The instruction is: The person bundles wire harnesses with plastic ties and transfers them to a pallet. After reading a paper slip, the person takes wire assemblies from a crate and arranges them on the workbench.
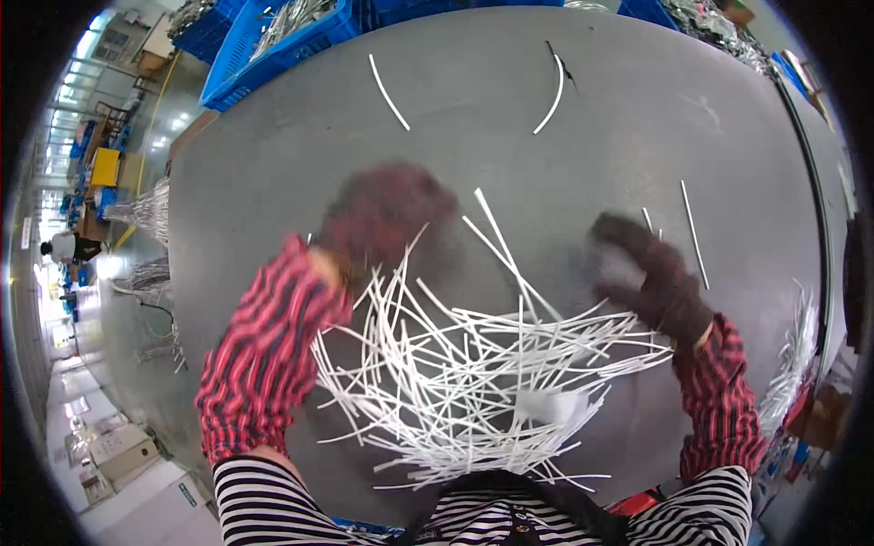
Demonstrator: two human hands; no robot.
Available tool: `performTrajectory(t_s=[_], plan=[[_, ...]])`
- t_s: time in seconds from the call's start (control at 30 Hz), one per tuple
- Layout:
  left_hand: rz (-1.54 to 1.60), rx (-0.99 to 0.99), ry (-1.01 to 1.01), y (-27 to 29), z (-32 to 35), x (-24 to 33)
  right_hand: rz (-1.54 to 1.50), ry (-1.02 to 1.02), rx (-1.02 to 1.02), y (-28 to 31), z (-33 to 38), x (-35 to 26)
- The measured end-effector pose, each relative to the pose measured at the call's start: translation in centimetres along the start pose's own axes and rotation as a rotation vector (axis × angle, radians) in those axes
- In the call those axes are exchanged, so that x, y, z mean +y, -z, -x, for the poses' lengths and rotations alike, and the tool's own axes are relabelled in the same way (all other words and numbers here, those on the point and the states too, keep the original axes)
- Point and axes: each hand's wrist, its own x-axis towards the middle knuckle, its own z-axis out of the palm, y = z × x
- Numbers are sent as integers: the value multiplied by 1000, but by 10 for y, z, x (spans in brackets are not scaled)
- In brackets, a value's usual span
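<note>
A loose heap of thin white strips, perhaps tubes or cut cables, lies criss-crossed on the grey table in front of me. My left hand, in a dark red glove, is at the heap's far left edge. Motion smears its fingers, and I cannot see whether anything is in them. My right hand, in a dark brown glove, hovers at the heap's right end. Its thumb and fingers stand apart, curved, with no strip visible between them. A pale, whitish patch shows on the near part of the heap.
Single strips lie apart: one at the far left, one at the far right beside a dark thread, one farther right. Blue crates line the far edge. Silvery bundles hang by the right edge; more bundles stand left.
</note>
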Motion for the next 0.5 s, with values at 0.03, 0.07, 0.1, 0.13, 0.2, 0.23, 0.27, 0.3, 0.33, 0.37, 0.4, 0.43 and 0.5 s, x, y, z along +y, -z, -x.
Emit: performTrajectory(t_s=[0.03,0.07,0.1,0.13,0.2,0.23,0.27,0.3,0.33,0.37,0.4,0.43,0.5], plan=[[-269,230,-13,23,5,4,-66,-111,145,5,-11,11],[-270,317,92,30,-17,-24,-38,-380,240,15,-24,19],[-264,398,197,33,-50,-56,110,-454,264,21,-39,28],[-167,374,423,34,-81,-65,269,-544,289,29,-53,41],[-74,345,638,34,-123,-69,351,-506,257,33,-89,72],[-152,363,676,25,-143,-69,390,-575,169,40,-113,68],[-250,381,737,21,-149,-75,402,-628,67,31,-144,56],[-220,375,724,22,-152,-67,451,-599,155,19,-170,56],[-240,367,736,22,-155,-79,485,-557,240,3,-193,52],[-320,394,663,26,-156,-97,483,-522,262,-11,-212,44],[-401,417,591,31,-153,-116,477,-484,284,-22,-226,36],[-416,387,662,30,-155,-120,454,-473,266,-32,-240,44],[-292,404,512,17,-144,-113,563,-498,167,-22,-244,90]])
